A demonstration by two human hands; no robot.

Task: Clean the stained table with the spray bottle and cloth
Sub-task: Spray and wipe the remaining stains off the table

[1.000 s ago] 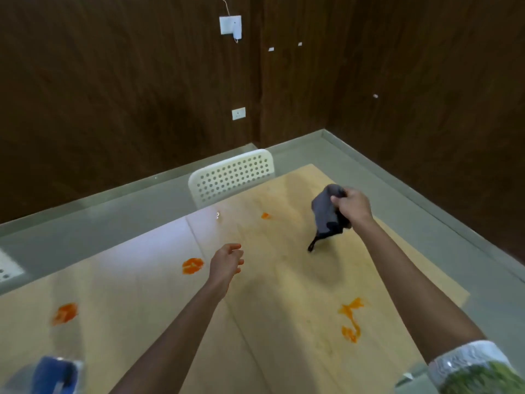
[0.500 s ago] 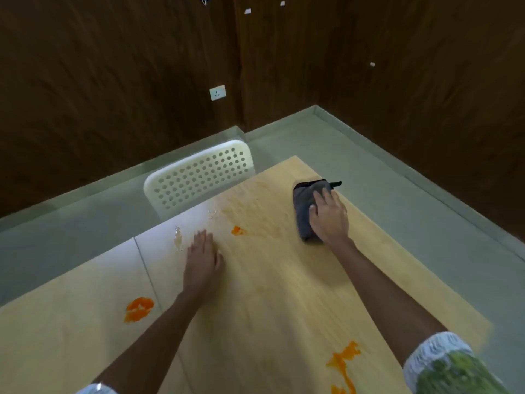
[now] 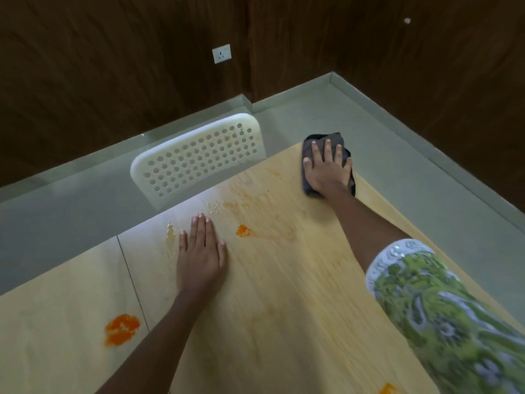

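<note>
My right hand [image 3: 326,169] presses flat, fingers straight, on a dark grey cloth [image 3: 308,182] at the far corner of the light wooden table [image 3: 284,308]. My left hand [image 3: 200,251] rests flat on the tabletop, fingers straight. A small orange stain [image 3: 243,230] lies just right of my left hand, with wet droplets [image 3: 214,207] and a faint orange smear beyond it. A larger orange stain [image 3: 122,332] sits near left, and another [image 3: 387,389] peeks in at the bottom edge. The spray bottle is out of view.
A white perforated plastic chair [image 3: 199,163] is tucked against the table's far edge. Grey floor [image 3: 397,166] surrounds the table; dark wood-panelled walls with a socket [image 3: 221,53] close off the corner behind. A seam [image 3: 132,280] runs across the tabletop at left.
My right hand laid the lifted cloth on the table and pushed it toward the far corner. My left hand dropped flat onto the tabletop. The view shifted down and forward.
</note>
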